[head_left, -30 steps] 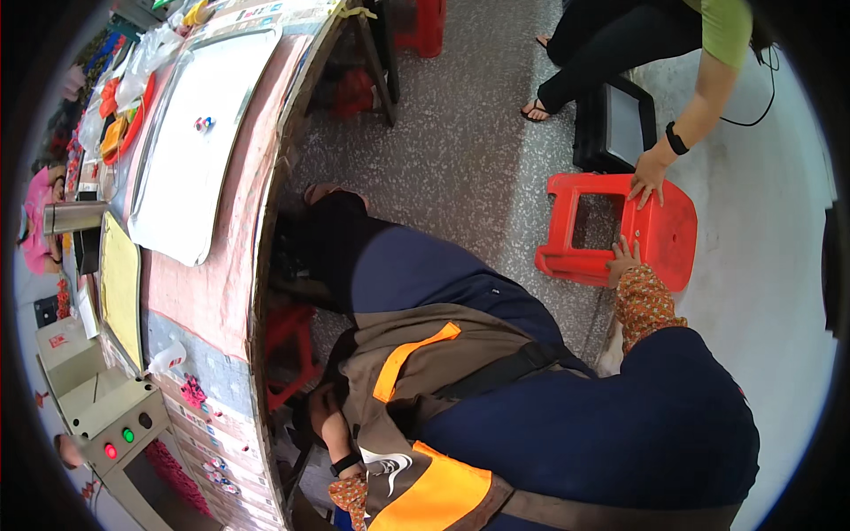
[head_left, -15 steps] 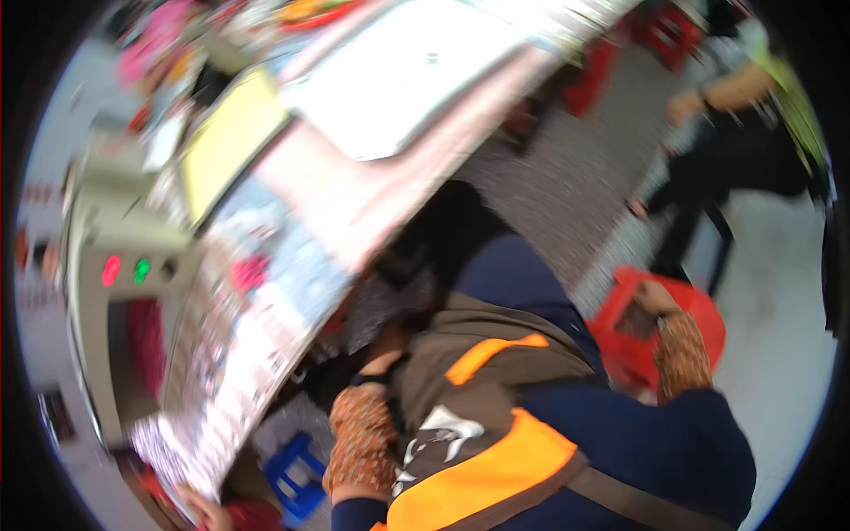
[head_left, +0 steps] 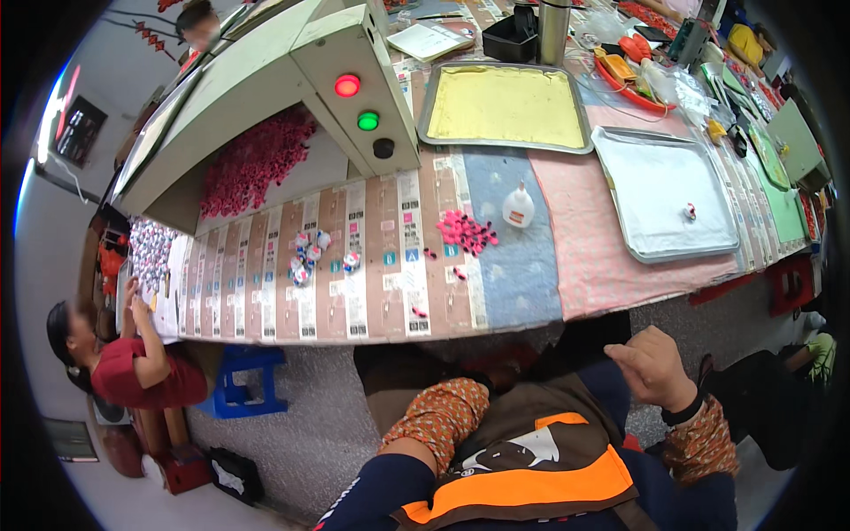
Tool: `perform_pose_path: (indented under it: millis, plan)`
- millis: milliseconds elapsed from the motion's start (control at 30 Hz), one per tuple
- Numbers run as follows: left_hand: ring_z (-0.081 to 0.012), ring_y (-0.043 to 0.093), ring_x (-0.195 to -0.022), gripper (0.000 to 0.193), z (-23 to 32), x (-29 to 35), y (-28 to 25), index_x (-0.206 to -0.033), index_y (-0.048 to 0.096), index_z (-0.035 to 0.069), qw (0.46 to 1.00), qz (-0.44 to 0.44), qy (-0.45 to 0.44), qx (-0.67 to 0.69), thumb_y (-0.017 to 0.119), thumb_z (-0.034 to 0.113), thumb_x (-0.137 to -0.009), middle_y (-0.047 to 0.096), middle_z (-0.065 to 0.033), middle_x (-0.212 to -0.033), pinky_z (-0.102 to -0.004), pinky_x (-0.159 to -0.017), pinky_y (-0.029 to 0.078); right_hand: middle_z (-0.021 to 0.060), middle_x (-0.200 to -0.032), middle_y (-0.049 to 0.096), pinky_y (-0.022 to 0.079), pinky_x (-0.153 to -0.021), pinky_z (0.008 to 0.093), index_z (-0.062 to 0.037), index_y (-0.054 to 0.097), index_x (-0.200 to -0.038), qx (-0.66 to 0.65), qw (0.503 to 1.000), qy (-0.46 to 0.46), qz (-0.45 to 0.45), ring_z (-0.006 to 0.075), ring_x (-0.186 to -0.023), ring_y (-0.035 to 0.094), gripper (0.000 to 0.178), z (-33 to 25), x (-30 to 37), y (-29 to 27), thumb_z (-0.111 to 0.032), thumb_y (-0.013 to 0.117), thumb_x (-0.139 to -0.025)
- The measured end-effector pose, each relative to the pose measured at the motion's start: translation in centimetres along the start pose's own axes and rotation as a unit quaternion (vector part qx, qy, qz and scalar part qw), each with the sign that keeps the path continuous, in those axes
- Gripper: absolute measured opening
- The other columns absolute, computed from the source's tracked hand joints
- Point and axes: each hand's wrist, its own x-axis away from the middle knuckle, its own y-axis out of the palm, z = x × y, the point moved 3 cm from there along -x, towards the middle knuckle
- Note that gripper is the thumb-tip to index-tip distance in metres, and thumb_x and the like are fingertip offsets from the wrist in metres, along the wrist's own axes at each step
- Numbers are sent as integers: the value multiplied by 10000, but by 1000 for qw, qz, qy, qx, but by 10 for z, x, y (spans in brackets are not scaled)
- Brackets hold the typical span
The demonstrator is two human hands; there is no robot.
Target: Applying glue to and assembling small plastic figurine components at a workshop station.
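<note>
My right hand (head_left: 653, 367) is raised just below the table's front edge, fingers curled closed; whatever may be inside is hidden. My left hand (head_left: 503, 375) is low over my lap, in shadow under the table edge, its fingers not showing. On the tabletop lie a heap of small pink pieces (head_left: 467, 233) and, beside it, a white squeeze bottle (head_left: 519, 208). Several small white, blue and red figurines (head_left: 308, 255) stand to the left. One more figurine (head_left: 690, 211) sits on a white-lined tray (head_left: 660, 177) at the right. Neither hand touches these things.
A beige machine (head_left: 385, 80) with red and green lights stands at the left, pink pieces (head_left: 257, 164) in its opening. A yellow-lined tray (head_left: 505, 106) lies behind the bottle. A person in red (head_left: 133, 372) works at the left end, near a blue stool (head_left: 248, 380).
My view has swung from tilted and blurred to level over the table. My right hand has left the red stool and come up near the table edge, closed. My left hand remains low.
</note>
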Motion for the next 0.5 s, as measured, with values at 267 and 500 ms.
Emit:
perform_pose_path:
  millis: [267, 500]
  plan:
    - [-405, 645, -1095, 392, -3, 5, -44, -1229, 659, 52, 998, -40, -35, 22, 596, 155, -857, 663, -260, -1183, -465, -926, 510, 68, -683, 545, 375, -562, 398, -49, 690, -982, -127, 991, 34, 31, 270, -596, 528, 250, 89, -133, 14, 49, 662, -754]
    - [-404, 644, -1097, 389, -24, 30, -114, -1232, 658, 54, 995, -49, -81, 27, 591, 149, -860, 662, -256, -1188, -463, -927, 511, 111, -894, 593, 473, -721, 339, -3, 616, -1093, -282, 922, 262, 43, 235, -783, 591, 278, 138, -199, 34, 13, 657, -819]
